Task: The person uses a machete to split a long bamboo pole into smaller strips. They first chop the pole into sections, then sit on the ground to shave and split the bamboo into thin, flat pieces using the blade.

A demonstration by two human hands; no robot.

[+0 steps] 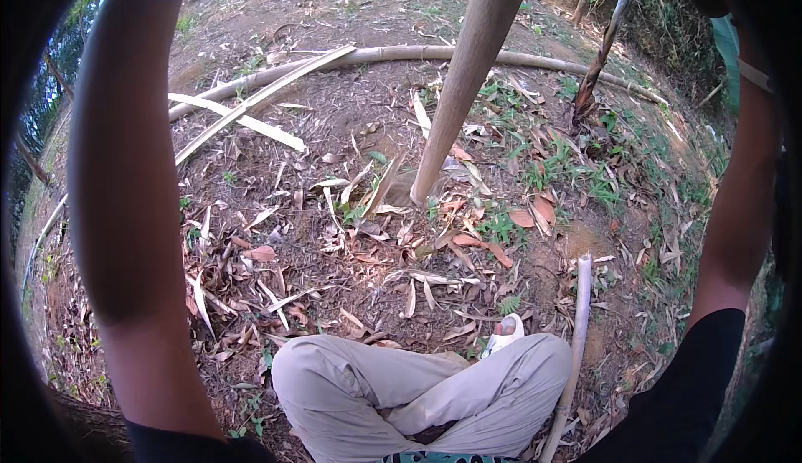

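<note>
My left forearm (125, 212) reaches up along the left side and passes out at the top, so my left hand is out of view. At the right rim my right forearm (739, 195) rises too, with a pale band (754, 75) round the wrist. Only a dark, shadowed bit of my right hand (710, 0) shows at the upper right rim; its fingers cannot be made out. Between the arms, a thick, smooth wooden pole (472, 70) slants from the top edge down to the ground. Beside its foot a split, pale sliver (384, 185) sticks up.
A long bamboo pole (393, 53) lies across the slope beyond. Two split bamboo strips (259, 99) cross at left. A pale stick (582, 296) lies beside my bent legs (418, 388). A young banana-like plant (597, 66) stands at right. Dry leaves (261, 253) litter the soil.
</note>
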